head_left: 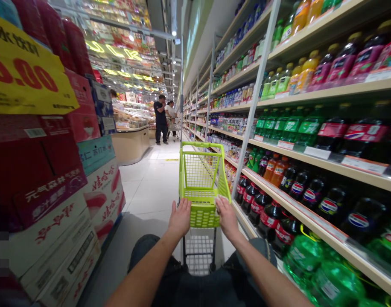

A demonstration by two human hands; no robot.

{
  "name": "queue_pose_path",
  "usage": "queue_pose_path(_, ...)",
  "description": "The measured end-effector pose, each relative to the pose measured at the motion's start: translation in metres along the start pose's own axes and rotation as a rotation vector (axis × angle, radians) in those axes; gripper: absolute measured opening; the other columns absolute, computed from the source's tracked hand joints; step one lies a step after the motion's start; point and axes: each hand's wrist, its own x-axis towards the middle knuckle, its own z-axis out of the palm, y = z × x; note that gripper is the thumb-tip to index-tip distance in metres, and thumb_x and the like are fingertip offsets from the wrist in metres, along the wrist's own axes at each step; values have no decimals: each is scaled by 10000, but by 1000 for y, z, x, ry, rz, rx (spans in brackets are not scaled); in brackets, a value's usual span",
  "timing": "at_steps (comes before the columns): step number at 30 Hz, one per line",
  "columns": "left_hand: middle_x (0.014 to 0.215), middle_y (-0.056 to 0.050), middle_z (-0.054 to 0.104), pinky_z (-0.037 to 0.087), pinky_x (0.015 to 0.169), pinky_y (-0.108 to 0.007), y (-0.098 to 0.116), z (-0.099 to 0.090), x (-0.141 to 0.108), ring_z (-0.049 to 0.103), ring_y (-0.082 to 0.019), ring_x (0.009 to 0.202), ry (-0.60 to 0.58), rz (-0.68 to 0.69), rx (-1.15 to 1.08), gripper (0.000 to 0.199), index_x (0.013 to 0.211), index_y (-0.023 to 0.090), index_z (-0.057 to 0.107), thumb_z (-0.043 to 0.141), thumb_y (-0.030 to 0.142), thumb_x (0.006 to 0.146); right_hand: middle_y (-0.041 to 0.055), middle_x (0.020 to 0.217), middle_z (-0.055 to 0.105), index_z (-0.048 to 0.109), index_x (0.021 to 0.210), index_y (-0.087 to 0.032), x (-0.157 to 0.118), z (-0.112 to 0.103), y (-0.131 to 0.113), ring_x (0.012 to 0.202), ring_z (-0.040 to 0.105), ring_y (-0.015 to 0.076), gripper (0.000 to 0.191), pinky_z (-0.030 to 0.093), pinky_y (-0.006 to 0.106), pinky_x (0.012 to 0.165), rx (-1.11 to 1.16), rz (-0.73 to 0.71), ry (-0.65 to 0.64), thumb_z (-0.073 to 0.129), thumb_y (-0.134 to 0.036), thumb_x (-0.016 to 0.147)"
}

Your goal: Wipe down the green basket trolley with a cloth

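A small lime-green shopping cart [203,194] stands in the aisle directly before my knees, its basket on a dark frame. My left hand [180,216] rests against the near left corner of the basket, fingers stretched out and holding nothing visible. At the near right corner, my right hand [227,217] has its fingers closed on a white cloth or tissue [219,200], pressed against the rim. Part of the white piece is hidden under the fingers. Below the basket, a pale lower grate [198,249] shows between my legs.
Shelves of bottled drinks [298,125] line the right side close to the cart. Stacked drink cartons [102,192] rise on the left under a yellow price sign [25,68]. Farther along the tiled floor [144,181], two people [161,119] stand near a rounded display counter [131,143].
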Motion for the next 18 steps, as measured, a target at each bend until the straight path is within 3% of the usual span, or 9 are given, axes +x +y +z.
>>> queue_pose_path(4, 1329, -141, 442, 123, 1060, -546, -6, -16, 7, 248, -256, 1312, -8, 28, 18, 486, 1224, 117, 450, 349, 104, 749, 116, 1289, 480, 501, 1229, -190, -3, 12, -12, 1229, 384, 212, 495, 359, 435, 998, 33, -47, -24, 397, -33, 771)
queue_pose_path(8, 1187, -146, 551, 105, 1073, -523, 0, -26, 8, 296, -249, 1287, -33, 79, 10, 404, 1105, 122, 523, 414, 132, 717, 127, 1249, 514, 546, 1178, -178, -3, 11, 9, 1196, 427, 207, 452, 385, 423, 972, 17, -18, -43, 389, -42, 777)
queue_pose_path(13, 1151, -148, 557, 105, 1073, -528, 28, -25, 1, 307, -279, 1266, -6, 135, -24, 425, 1103, 103, 509, 454, 177, 688, 105, 1235, 529, 586, 1125, -195, -9, 1, 40, 1196, 429, 209, 432, 375, 430, 979, -27, 32, -1, 377, -45, 778)
queue_pose_path(18, 1061, -137, 595, 120, 1072, -529, 61, -28, -2, 430, -270, 1149, -8, 247, -76, 394, 1042, 112, 539, 486, 208, 663, 98, 1246, 526, 608, 1090, -205, -4, -22, 69, 1182, 449, 227, 425, 378, 437, 978, -60, 106, -46, 432, -47, 737)
